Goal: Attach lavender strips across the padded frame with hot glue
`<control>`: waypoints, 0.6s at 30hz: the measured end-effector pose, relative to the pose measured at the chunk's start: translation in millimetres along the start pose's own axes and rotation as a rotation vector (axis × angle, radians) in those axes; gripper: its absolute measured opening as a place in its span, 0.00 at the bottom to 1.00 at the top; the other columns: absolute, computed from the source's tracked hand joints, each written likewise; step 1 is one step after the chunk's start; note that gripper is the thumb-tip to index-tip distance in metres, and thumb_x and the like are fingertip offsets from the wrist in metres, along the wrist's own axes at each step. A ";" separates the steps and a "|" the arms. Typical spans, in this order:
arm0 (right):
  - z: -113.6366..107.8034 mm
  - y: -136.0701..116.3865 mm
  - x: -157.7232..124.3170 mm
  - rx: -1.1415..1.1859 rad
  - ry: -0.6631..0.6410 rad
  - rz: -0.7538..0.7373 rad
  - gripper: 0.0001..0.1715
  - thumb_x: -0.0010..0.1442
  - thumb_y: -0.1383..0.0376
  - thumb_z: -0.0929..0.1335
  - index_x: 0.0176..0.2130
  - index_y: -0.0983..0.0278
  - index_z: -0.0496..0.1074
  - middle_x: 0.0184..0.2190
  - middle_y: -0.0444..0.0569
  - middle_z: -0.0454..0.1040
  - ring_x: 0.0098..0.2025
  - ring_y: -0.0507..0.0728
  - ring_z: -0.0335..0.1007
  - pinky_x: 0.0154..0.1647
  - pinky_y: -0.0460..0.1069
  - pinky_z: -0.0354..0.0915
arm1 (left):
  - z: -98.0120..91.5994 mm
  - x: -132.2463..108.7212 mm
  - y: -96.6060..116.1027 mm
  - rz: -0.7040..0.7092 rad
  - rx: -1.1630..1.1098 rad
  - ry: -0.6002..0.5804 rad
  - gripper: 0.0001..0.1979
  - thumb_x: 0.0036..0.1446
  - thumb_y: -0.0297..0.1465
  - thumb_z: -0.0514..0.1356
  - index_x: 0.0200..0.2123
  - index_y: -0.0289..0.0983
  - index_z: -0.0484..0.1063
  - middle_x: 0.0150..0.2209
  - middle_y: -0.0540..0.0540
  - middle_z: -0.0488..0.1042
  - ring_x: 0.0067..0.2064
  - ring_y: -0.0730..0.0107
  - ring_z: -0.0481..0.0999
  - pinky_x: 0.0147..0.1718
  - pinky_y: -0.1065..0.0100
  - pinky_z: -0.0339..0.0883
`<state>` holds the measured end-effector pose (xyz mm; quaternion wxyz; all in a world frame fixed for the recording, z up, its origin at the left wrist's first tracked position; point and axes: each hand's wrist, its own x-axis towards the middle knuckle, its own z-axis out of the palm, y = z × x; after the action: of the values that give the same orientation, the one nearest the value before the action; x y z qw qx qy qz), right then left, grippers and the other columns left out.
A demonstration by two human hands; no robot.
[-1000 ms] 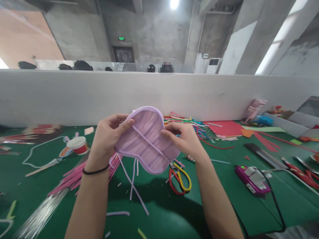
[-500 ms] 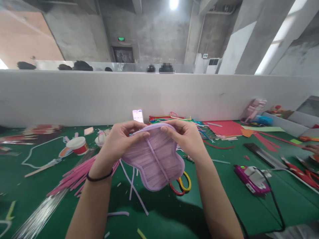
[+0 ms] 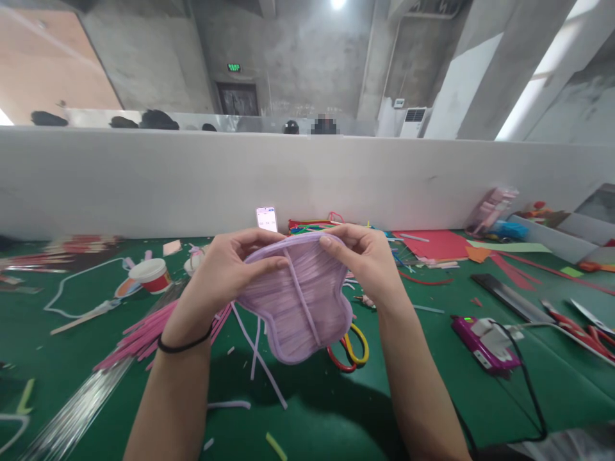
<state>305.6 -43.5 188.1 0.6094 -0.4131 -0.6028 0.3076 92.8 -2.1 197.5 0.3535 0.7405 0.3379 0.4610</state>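
Note:
Held up over the table is a lilac wing-shaped panel (image 3: 300,301) made of fuzzy pipe cleaners, with a thicker rim and one strip running down its middle. My left hand (image 3: 230,269) pinches its upper left edge between thumb and fingers. On the upper right edge, my right hand (image 3: 360,256) grips it the same way, thumb on the near face. Loose lilac pipe cleaners (image 3: 262,365) lie below the panel on the left. Behind its lower right side, scissors with red and yellow handles (image 3: 355,346) are partly hidden.
Pink pipe cleaners (image 3: 148,333) lie left beside a white-and-red tub (image 3: 150,275). A lit phone (image 3: 266,219) leans against the white partition (image 3: 216,179). To the right are a purple power strip (image 3: 485,346) with cables, red paper (image 3: 427,246) and red-handled scissors (image 3: 576,333).
The panel has tilted slightly, and my right thumb has shifted a little along its top edge to the right. Another person's hand at the far right has left view.

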 end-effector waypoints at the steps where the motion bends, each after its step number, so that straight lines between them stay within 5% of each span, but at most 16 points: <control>1: -1.5 1.2 1.0 0.011 0.004 0.010 0.17 0.53 0.52 0.75 0.36 0.62 0.79 0.33 0.49 0.82 0.35 0.55 0.77 0.36 0.49 0.71 | -0.7 0.0 -0.2 -0.004 0.002 0.004 0.16 0.45 0.42 0.72 0.38 0.45 0.82 0.38 0.45 0.83 0.39 0.58 0.81 0.35 0.65 0.75; 7: -2.9 1.4 3.5 -0.040 -0.027 0.048 0.21 0.49 0.50 0.77 0.36 0.62 0.80 0.33 0.48 0.81 0.34 0.55 0.75 0.33 0.48 0.69 | -1.4 0.6 -1.5 0.006 0.057 0.049 0.15 0.46 0.42 0.72 0.38 0.45 0.82 0.36 0.46 0.83 0.39 0.57 0.81 0.35 0.65 0.75; 18: 4.9 -11.7 -6.8 -0.214 0.034 -0.138 0.13 0.56 0.54 0.73 0.32 0.61 0.80 0.28 0.44 0.78 0.31 0.53 0.71 0.30 0.47 0.65 | 6.6 -4.1 6.5 0.085 0.057 0.053 0.14 0.45 0.40 0.73 0.37 0.45 0.82 0.34 0.48 0.82 0.38 0.60 0.81 0.39 0.64 0.75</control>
<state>298.8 -54.3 194.7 0.5917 -0.4383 -0.6488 0.1919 98.6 -10.3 199.0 0.3035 0.7515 0.3284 0.4851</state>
